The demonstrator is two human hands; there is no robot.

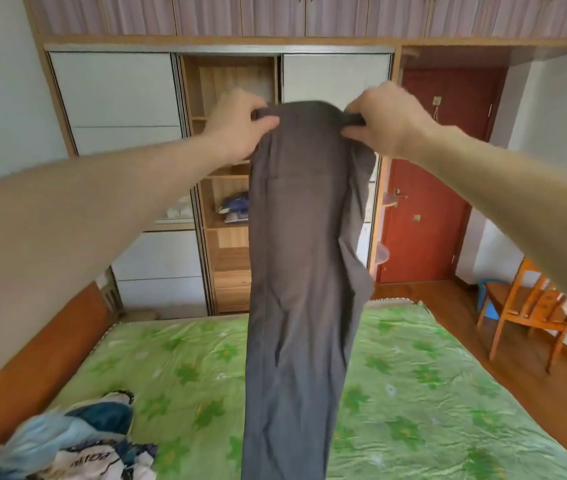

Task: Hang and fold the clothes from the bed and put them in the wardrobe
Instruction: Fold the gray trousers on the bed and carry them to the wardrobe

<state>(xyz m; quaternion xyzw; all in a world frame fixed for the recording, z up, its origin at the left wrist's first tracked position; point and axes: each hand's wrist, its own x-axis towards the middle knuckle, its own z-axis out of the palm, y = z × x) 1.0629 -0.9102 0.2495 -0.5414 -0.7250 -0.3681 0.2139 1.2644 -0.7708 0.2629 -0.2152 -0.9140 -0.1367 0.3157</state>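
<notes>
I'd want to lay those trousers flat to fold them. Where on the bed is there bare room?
The green bedspread lies bare right of the hanging grey trousers, out to the edge by the wooden chair. Another bare patch runs left towards the headboard. The near left corner is crowded with a clothes pile.

Below the grip, the grey trousers (299, 271) run off the bottom edge, hems unseen, and hide the open wardrobe shelves (230, 188) behind. The clothes pile (67, 441) is cropped at the lower-left corner.
</notes>
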